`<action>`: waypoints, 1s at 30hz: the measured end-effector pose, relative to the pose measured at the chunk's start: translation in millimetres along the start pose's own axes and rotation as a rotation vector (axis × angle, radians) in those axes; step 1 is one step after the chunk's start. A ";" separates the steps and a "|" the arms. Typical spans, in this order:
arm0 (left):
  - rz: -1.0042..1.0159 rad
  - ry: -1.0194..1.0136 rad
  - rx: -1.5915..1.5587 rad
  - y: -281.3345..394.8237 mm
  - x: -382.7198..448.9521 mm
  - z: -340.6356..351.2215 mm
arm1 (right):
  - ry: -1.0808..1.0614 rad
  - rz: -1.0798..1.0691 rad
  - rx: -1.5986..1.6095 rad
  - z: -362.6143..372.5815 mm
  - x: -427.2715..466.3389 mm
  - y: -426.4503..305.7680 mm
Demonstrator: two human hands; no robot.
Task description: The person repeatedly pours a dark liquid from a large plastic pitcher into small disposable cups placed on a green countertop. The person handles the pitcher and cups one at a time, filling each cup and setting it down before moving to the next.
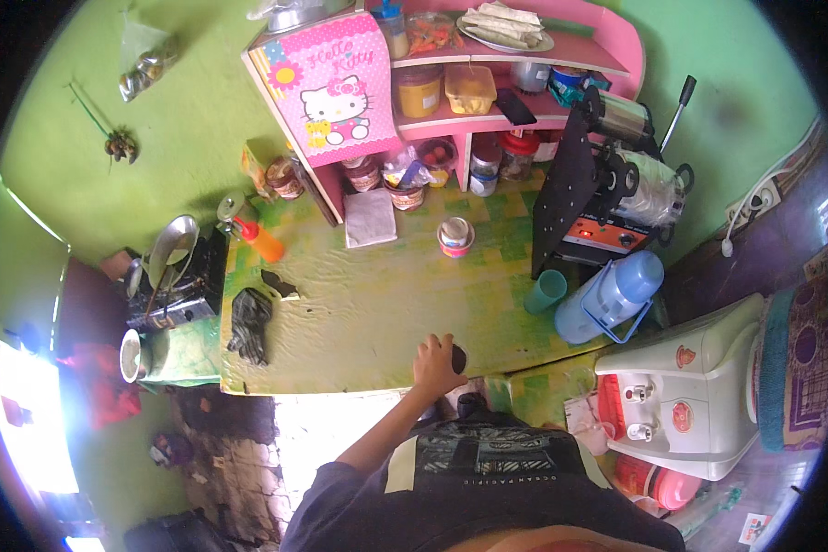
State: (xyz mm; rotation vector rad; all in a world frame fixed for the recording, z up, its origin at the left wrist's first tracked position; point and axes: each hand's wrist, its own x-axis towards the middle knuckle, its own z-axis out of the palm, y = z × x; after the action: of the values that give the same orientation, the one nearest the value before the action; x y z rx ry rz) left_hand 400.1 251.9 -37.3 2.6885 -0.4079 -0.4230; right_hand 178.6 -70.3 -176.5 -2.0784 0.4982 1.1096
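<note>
At the near edge of the table, my left hand curls its fingers and thumb around a dark round container. Much of that container is covered by the hand, so its exact kind cannot be told. My right hand is out of view. Farther up the tabletop sits a small tub with a lid or tin on it. A crumpled black plastic bag lies near the left edge, with a torn dark scrap beside it. An orange squeeze bottle with a red cap is farther back.
A cup sealing machine with a lit switch stands at the right. Near it are a green cup, a blue thermos jug and a water dispenser. A pink shelf lines the back; a gas stove is at left.
</note>
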 end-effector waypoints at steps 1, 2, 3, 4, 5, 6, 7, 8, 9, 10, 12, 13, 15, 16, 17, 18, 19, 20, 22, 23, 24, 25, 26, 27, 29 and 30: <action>-0.009 -0.027 -0.009 3.1 -2.2 -5.7 | 0.073 -0.120 0.052 0.6 2.8 -29.7; -0.017 -0.044 -0.019 5.9 -4.3 -11.7 | 0.157 -0.239 0.105 -2.1 4.4 -59.2; -0.003 -0.028 -0.034 8.9 -7.7 -16.7 | 0.283 -0.338 0.113 -4.1 4.1 -87.6; 0.014 -0.004 -0.051 12.1 -11.1 -21.4 | 0.414 -0.431 0.111 -5.9 4.1 -115.6; 0.034 0.017 -0.063 15.8 -13.1 -25.6 | 0.395 -0.554 0.162 -10.7 1.7 -138.9; 0.048 0.036 -0.070 20.0 -16.2 -28.9 | 0.388 -0.717 0.218 -13.7 -2.2 -158.5; 0.059 0.053 -0.072 23.2 -18.7 -32.9 | 0.432 -0.736 0.158 -14.9 -4.5 -177.8; 0.064 0.062 -0.072 25.8 -20.1 -37.6 | 0.484 -0.810 0.100 -16.2 -6.4 -194.7; 0.081 0.068 -0.072 28.3 -22.2 -41.6 | 0.532 -0.880 0.038 -16.9 -8.1 -208.5; 0.091 0.065 -0.074 30.9 -24.7 -45.2 | 0.541 -0.915 0.035 -17.2 -8.9 -220.1; 0.105 0.054 -0.084 35.7 -29.5 -52.2 | 0.557 -0.990 0.025 -18.1 -7.5 -238.8; 0.111 0.044 -0.094 38.1 -32.4 -54.9 | 0.566 -1.036 0.022 -18.1 -5.1 -246.2; 0.122 0.029 -0.102 41.1 -34.7 -60.2 | 0.587 -1.135 0.014 -19.3 3.2 -260.0; 0.126 0.020 -0.102 42.1 -36.6 -61.5 | 0.532 -1.140 0.100 -18.3 6.4 -264.3; 0.131 0.018 -0.105 42.9 -38.6 -61.8 | 0.474 -1.141 0.185 -16.9 9.3 -267.5; 0.141 0.063 -0.102 43.7 -40.2 -61.5 | 0.413 -1.139 0.270 -14.9 11.4 -269.5; 0.153 0.117 -0.101 44.1 -41.7 -60.8 | 0.398 -1.117 0.316 -12.6 12.8 -270.8; 0.164 0.170 -0.100 44.3 -42.7 -59.7 | 0.381 -1.093 0.361 -10.0 13.5 -271.4; 0.148 0.179 -0.092 43.9 -43.2 -57.5 | 0.379 -1.071 0.391 -6.2 14.0 -272.0; 0.140 0.181 -0.089 43.5 -43.8 -56.5 | 0.394 -1.073 0.376 -5.4 13.9 -272.2; 0.123 0.153 -0.111 42.8 -43.8 -55.8 | 0.410 -1.075 0.360 -4.1 13.4 -272.7; 0.107 0.125 -0.134 42.3 -43.3 -55.3 | 0.435 -1.095 0.367 -3.9 12.7 -273.1; 0.103 0.128 -0.161 42.1 -43.0 -54.7 | 0.461 -1.115 0.374 -3.9 11.8 -273.9; 0.109 0.126 -0.157 42.2 -43.0 -54.1 | 0.489 -1.135 0.380 -3.9 10.5 -274.7; 0.136 0.167 -0.160 43.0 -42.8 -53.4 | 0.567 -1.178 0.348 -5.4 6.7 -276.5; 0.157 0.190 -0.154 43.5 -43.6 -53.3 | 0.607 -1.200 0.331 -5.9 4.0 -277.3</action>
State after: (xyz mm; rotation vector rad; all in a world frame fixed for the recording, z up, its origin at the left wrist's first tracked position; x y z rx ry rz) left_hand 369.2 245.6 37.8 2.4969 -0.5044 -0.1457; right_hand 356.0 110.6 -63.5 -1.8506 -0.3057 -0.2850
